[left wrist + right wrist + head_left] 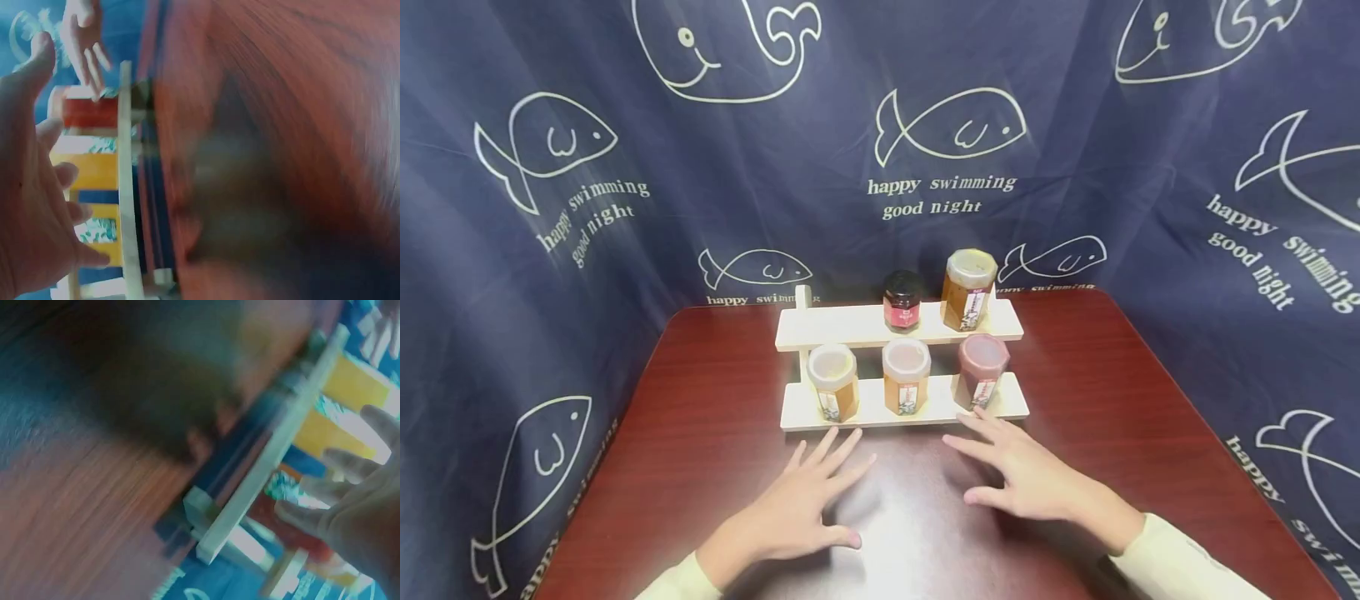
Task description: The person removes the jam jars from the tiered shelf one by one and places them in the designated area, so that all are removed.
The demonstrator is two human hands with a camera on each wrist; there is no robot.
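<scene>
A pale wooden two-tier rack [842, 327] holds several jars. On its lower tier stand an amber jar [837, 385] at left, another amber jar [906, 379] in the middle and a dark red jar [980, 373] at right. The upper tier bears a small black-lidded jar [902, 303] with a pink label and a taller amber jar [966, 292]. My left hand [801, 504], fingers spread, hovers before the left amber jar. My right hand [1030, 471] spreads its fingers too, a fingertip near the dark red jar; contact is unclear. Neither hand holds anything.
The rack stands on a reddish-brown wooden table [715, 400], towards its far edge. Behind and at both sides hangs a dark blue cloth [820, 208] with white fish drawings and lettering. A bright glare lies on the tabletop between the hands.
</scene>
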